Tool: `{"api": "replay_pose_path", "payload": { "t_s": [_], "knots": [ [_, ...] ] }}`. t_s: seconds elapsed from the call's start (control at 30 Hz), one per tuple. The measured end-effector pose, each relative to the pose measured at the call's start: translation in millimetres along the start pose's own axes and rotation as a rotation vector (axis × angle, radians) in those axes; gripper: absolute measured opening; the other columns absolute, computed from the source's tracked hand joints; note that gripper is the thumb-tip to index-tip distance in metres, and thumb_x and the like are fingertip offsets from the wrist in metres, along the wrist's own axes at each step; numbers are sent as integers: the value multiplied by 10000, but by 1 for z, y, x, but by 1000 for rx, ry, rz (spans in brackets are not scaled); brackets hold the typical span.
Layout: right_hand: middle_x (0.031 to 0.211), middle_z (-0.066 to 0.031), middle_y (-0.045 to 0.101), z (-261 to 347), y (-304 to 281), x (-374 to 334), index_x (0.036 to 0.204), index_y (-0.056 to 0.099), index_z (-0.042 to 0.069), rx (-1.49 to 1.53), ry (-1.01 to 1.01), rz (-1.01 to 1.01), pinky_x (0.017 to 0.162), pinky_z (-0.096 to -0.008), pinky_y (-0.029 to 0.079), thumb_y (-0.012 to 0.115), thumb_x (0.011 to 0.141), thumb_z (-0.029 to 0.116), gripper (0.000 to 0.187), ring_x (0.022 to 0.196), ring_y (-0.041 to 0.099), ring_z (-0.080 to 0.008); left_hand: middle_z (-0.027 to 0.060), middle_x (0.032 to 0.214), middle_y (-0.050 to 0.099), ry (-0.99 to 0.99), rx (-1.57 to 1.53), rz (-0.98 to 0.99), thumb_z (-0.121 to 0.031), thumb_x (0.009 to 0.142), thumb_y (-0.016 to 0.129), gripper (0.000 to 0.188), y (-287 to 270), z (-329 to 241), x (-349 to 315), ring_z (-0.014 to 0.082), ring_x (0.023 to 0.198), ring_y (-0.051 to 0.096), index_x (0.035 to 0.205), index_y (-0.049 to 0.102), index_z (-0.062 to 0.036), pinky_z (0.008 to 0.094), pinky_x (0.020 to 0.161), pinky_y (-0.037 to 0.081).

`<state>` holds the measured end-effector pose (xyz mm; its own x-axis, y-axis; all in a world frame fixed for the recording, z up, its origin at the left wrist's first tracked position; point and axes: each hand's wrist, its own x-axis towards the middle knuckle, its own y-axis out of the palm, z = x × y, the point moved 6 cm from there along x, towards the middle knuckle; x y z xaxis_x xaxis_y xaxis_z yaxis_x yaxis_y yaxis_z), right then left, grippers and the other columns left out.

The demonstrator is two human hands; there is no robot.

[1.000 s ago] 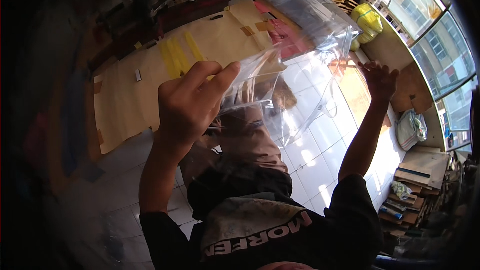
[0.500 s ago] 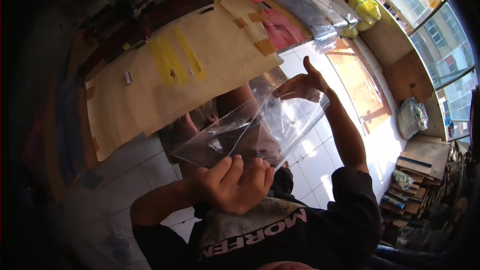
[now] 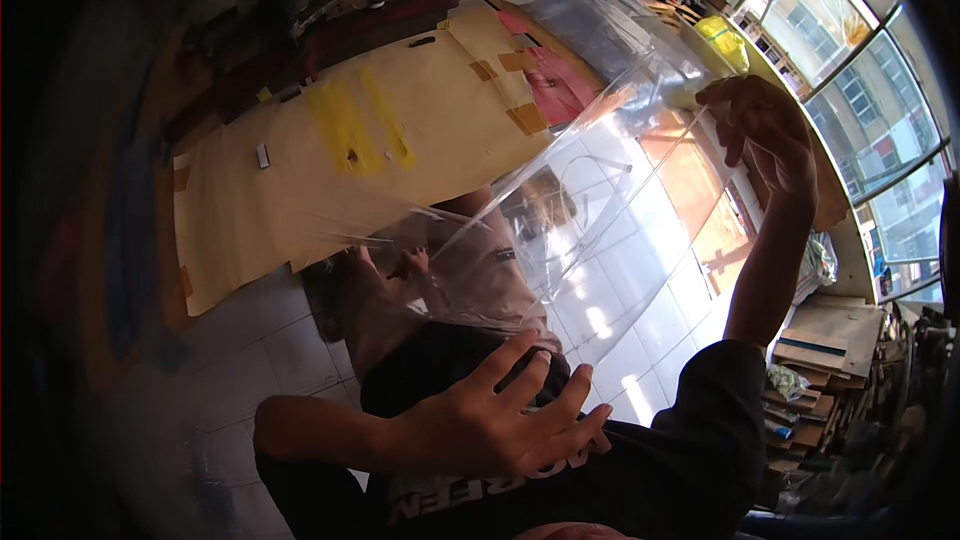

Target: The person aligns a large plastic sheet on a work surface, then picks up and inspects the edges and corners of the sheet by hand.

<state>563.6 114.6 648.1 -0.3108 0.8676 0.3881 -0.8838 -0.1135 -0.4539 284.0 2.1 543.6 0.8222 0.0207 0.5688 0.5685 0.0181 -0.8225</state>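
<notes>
A clear plastic sheet (image 3: 590,230) hangs spread out above my legs, creased and glinting, with the floor showing through it. My right hand (image 3: 768,135) is raised at the far right, fingers bent and closed on the sheet's edge. In front of my chest, my left hand (image 3: 515,410) has its fingers spread, just below the sheet's near edge, with nothing visibly held. Beyond the sheet lies a table covered with brown paper (image 3: 260,220), marked by yellow streaks (image 3: 345,125) and taped at the corners.
More clear plastic (image 3: 570,0) is heaped at the table's far right. A small whitish piece (image 3: 263,156) lies on the brown paper. To the right are a yellow bag (image 3: 722,43), windows (image 3: 860,90), and stacked boards (image 3: 825,340). White tiles (image 3: 275,365) cover the floor.
My right hand has swung up and to the right, drawing the plastic sheet out wider. My left hand has let go of the sheet, its fingers now spread and slightly lower.
</notes>
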Motion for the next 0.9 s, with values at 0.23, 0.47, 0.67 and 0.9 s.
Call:
{"api": "replay_pose_path", "payload": {
  "t_s": [0.23,0.47,0.67,0.9],
  "knots": [
    [1017,-214,601,59,50,44,765,591,-6,-238,-334,145,615,-241,464,578,797,218,226,751,622,-214,141,1080,572,-239,-9,-318,-347,808,653,462,-71,66,26,241,972,582,1145,566,-44,422,890,434],
    [901,-129,630,67,166,70,868,620,-9,-88,-608,459,721,-350,481,651,800,78,115,841,619,-257,146,1101,557,-466,-280,-566,-245,769,726,567,-86,116,10,216,1011,579,1215,488,13,346,873,473],
    [826,-102,663,42,207,92,938,648,16,98,-415,613,666,-311,492,665,795,74,156,774,652,-232,109,957,624,-641,-604,-517,-63,771,689,485,-85,132,-32,176,897,624,1204,495,35,325,877,470],
    [758,-85,678,11,243,113,942,673,44,117,-239,676,621,-263,514,655,800,46,144,674,668,-160,105,926,641,-795,-855,-390,47,781,639,484,-71,155,-67,155,877,627,1239,482,48,280,820,482]
  ]
}}
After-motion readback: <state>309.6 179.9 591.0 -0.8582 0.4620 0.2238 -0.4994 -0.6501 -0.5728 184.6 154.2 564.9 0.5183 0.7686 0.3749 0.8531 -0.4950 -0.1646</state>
